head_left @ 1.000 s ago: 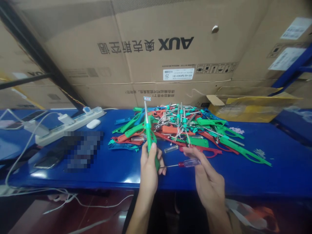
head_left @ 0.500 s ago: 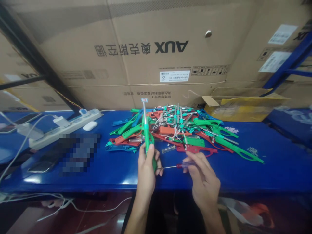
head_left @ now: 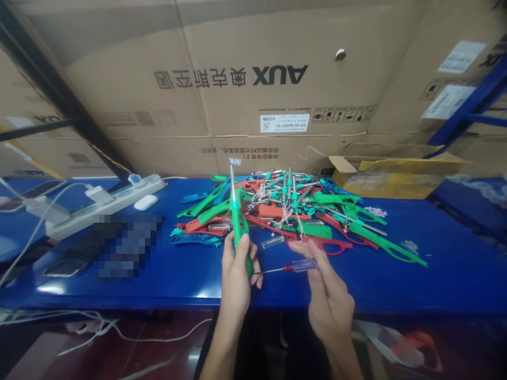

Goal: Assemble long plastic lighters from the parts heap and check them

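Note:
My left hand [head_left: 237,264] is closed around the lower body of a green long-nosed lighter [head_left: 236,211], which stands nearly upright with its metal tube pointing up. A small label sits at the tube's tip. A screwdriver [head_left: 299,265] with a clear purple and red handle lies level, its shaft running left to the lighter's lower end. The exact contact of its tip is hidden by the fingers. My right hand [head_left: 330,295] has the handle between thumb and fingers, the fingers fairly straight. Behind both hands is a pile of lighter parts [head_left: 277,211] in green, red and blue.
A white power strip [head_left: 106,206] and a white earphone case [head_left: 146,202] are on the left of the blue table [head_left: 178,285]. Dark phones lie nearby. An open cardboard box [head_left: 396,177] stands at the back right, before large cartons [head_left: 237,31].
My right fingers have straightened along the screwdriver handle, leaving more of it showing. The lighter and my left hand have barely moved.

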Motion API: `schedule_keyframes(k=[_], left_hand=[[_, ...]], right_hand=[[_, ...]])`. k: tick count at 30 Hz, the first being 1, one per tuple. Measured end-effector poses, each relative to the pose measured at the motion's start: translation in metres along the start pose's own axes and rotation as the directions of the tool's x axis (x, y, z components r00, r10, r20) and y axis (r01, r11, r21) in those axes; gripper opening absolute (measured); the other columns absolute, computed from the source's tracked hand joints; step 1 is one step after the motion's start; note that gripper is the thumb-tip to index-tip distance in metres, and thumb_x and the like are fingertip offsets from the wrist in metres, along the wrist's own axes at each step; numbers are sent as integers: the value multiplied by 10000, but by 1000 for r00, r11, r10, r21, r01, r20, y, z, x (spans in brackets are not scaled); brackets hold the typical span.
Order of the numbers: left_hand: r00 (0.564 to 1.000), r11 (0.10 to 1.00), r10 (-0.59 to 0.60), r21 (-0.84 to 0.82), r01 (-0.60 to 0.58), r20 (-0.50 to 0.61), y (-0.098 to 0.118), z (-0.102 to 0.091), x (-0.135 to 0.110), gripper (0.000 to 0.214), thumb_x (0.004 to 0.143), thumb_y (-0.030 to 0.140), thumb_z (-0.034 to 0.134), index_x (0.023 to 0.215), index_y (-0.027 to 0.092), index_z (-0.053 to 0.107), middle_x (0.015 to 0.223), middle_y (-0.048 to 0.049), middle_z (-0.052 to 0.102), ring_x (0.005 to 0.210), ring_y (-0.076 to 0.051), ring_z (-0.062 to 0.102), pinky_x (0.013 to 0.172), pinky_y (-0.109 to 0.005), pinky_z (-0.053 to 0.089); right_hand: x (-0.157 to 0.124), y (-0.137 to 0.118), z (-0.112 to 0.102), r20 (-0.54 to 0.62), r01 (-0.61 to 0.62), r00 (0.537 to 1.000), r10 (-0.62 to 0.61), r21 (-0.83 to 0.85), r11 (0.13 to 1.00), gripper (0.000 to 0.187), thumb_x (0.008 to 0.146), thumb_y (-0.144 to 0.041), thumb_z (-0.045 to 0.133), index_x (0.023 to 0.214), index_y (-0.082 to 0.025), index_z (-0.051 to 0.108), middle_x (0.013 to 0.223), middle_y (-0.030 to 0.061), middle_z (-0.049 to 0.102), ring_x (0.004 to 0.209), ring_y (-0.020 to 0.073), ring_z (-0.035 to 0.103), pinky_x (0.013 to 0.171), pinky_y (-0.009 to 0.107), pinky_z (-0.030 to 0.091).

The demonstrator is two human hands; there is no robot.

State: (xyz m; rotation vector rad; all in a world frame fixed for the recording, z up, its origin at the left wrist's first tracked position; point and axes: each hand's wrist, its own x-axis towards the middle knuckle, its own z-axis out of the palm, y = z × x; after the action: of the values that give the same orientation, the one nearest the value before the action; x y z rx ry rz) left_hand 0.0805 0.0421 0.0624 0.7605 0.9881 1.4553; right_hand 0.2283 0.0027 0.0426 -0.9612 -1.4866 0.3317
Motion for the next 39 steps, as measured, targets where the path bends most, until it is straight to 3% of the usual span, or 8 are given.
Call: schedule_keyframes(k=[5, 12, 15, 18, 25, 31, 36, 39], left_hand=[[1000, 997, 4, 75, -5, 13, -2, -1, -1, 347, 907, 520, 664, 1014, 258, 463, 693, 115, 457, 316, -34, 351, 271, -168, 355], [999, 999, 24, 36, -23, -28, 3, 2, -4, 297, 939, 488, 632, 1033, 252, 479, 691, 111, 451, 320, -35, 348, 280, -181, 380], [1000, 998, 25, 54, -24, -2, 2, 1, -4, 304, 944, 500, 627, 971, 241, 470, 697, 108, 452, 320, -33, 361, 285, -187, 395], [1000, 999, 16, 52, -17, 21, 0, -1, -2, 324, 939, 512, 636, 939, 238, 462, 708, 107, 456, 320, -30, 377, 287, -184, 397], [1000, 999, 23, 40, -22, -19, 2, 1, -5, 362, 924, 525, 647, 861, 225, 456, 701, 102, 451, 319, -28, 373, 286, -185, 402], [1000, 998, 12, 57, -12, -1, 1, 1, -3, 376, 900, 549, 665, 892, 228, 469, 711, 101, 469, 313, -26, 388, 306, -188, 434], [1000, 998, 14, 59, -13, -9, -1, 0, -3, 385, 902, 562, 657, 900, 224, 471, 708, 101, 475, 316, -25, 398, 321, -191, 452], [1000, 998, -2, 65, 2, -14, 0, 1, -4, 408, 889, 580, 667, 903, 225, 466, 695, 104, 473, 307, -31, 391, 303, -202, 445]], right_hand=[[0, 3, -2, -72, 33, 997, -24, 131, 991, 297, 956, -188, 656, 1198, -345, 729, 927, 1, 781, 907, 218, 698, 877, 428, 566], [1, 0, -7, 34, -86, 996, 82, 134, 987, 356, 1043, -238, 481, 1328, -312, 680, 1129, 76, 769, 1043, 257, 703, 897, 471, 579], [0, 5, -7, 30, -85, 996, 80, 286, 954, 265, 987, -246, 609, 1208, -294, 747, 952, 68, 782, 922, 251, 712, 828, 459, 604], [0, 6, -6, -53, -46, 997, 64, 293, 955, 185, 932, -202, 689, 1060, -289, 789, 877, 51, 754, 854, 218, 697, 721, 372, 606], [-4, 1, -8, 53, -102, 994, 96, 107, 989, 453, 990, -153, 569, 1401, -336, 618, 1071, 54, 781, 940, 223, 743, 830, 406, 624], [-6, 5, -1, -114, -106, 986, 121, 126, 986, 325, 900, -140, 710, 1171, -311, 761, 915, 36, 748, 831, 198, 714, 653, 307, 599], [-3, 0, -6, 29, -129, 991, 127, 88, 988, 404, 1017, -197, 523, 1369, -353, 644, 1085, 35, 776, 969, 200, 746, 873, 354, 620], [-2, 2, -5, 28, -142, 990, 140, 158, 977, 402, 1002, -179, 557, 1348, -363, 647, 1009, 14, 795, 894, 184, 769, 806, 307, 637]])
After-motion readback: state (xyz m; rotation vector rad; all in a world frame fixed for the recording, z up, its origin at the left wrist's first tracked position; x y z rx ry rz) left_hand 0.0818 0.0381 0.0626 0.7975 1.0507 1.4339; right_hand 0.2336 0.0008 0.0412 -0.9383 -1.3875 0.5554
